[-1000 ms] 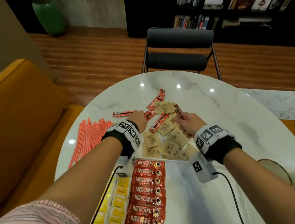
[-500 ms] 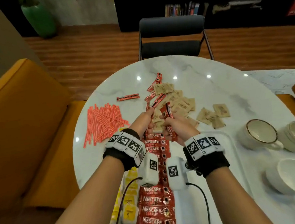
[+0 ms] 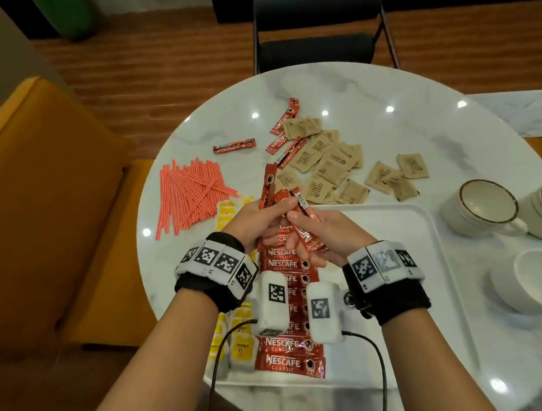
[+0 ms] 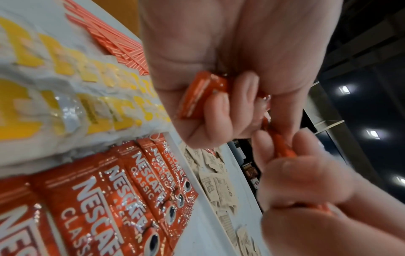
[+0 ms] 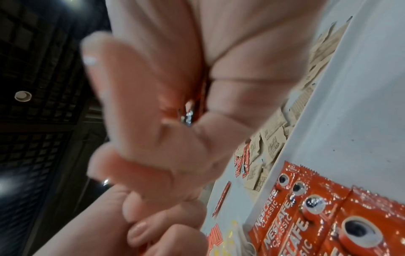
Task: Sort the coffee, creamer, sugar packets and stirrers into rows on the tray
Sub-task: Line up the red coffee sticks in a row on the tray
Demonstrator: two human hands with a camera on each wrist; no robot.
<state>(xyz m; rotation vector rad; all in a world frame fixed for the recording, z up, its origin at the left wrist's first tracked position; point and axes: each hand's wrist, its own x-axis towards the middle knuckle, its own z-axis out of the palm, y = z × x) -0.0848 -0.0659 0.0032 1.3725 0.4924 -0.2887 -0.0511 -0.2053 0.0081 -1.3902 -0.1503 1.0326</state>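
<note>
Both hands meet above the far end of the white tray [image 3: 436, 257], each gripping red Nescafé coffee sticks. The left hand [image 3: 258, 221] has its fingers [image 4: 221, 110] curled round a small bunch of sticks [image 3: 269, 186] that stands up out of the fist. The right hand [image 3: 324, 236] pinches another stick [image 3: 307, 225] between thumb and fingers [image 5: 131, 97], tilted across the first bunch.

Below the hands, a row of coffee sticks [image 3: 291, 362] lies flat down the tray's left part, partly hidden by the wrists and the two white wrist cameras. To its left runs a row of yellow creamer packets [image 3: 240, 350].

On the round marble desk [image 3: 383, 86] beyond the tray, brown sugar packets [image 3: 334, 164] lie in a loose heap, with a few loose coffee sticks [image 3: 284, 123] mixed in at its left edge and one more stick [image 3: 234, 146] apart. A pile of red-and-white stirrers [image 3: 187, 192] lies at the left. White cups [image 3: 484, 208] stand right of the tray. A dark chair [image 3: 317, 26] stands behind the desk, an orange seat [image 3: 35, 191] to the left.
</note>
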